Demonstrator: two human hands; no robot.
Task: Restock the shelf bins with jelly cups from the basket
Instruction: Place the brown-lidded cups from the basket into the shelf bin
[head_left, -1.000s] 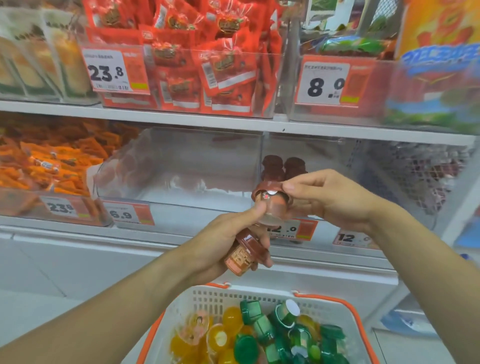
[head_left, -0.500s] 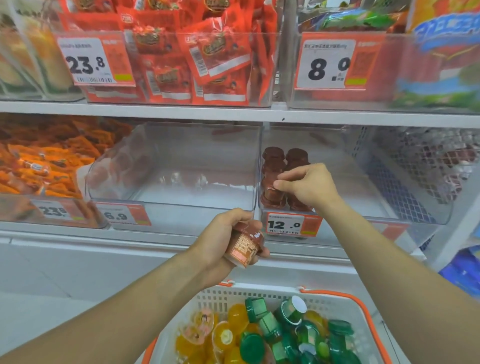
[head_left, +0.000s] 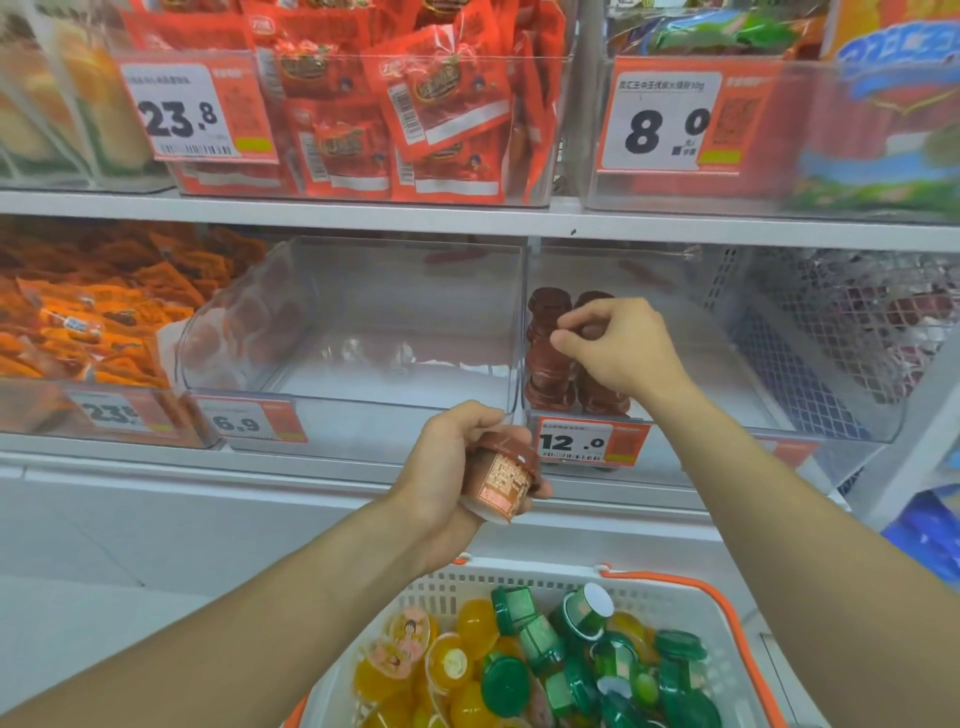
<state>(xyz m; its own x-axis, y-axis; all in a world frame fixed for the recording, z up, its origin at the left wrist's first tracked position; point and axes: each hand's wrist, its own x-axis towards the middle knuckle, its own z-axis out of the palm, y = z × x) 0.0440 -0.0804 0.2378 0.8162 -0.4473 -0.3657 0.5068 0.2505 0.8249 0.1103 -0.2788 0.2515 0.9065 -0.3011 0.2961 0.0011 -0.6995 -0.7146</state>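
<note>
Brown plastic jelly cups (head_left: 551, 358), ribbed and stacked in two short columns, stand in the left front corner of a clear bin (head_left: 810, 415) on the middle shelf, behind a tag reading 12.0. I see my right hand (head_left: 621, 345) reaching into that bin, thumb and fingers pinched on the top cup of the right column. My left hand (head_left: 457, 478) hangs below the shelf edge, its grip curled round another brown cup (head_left: 503, 480) tipped on its side, a printed label facing me. Beside it, the neighbouring clear bin (head_left: 358, 332) bears a 6.9 tag. Below, a white slotted basket (head_left: 748, 660) with an orange rim holds glossy green and translucent yellow cups (head_left: 566, 670) heaped loosely.
</note>
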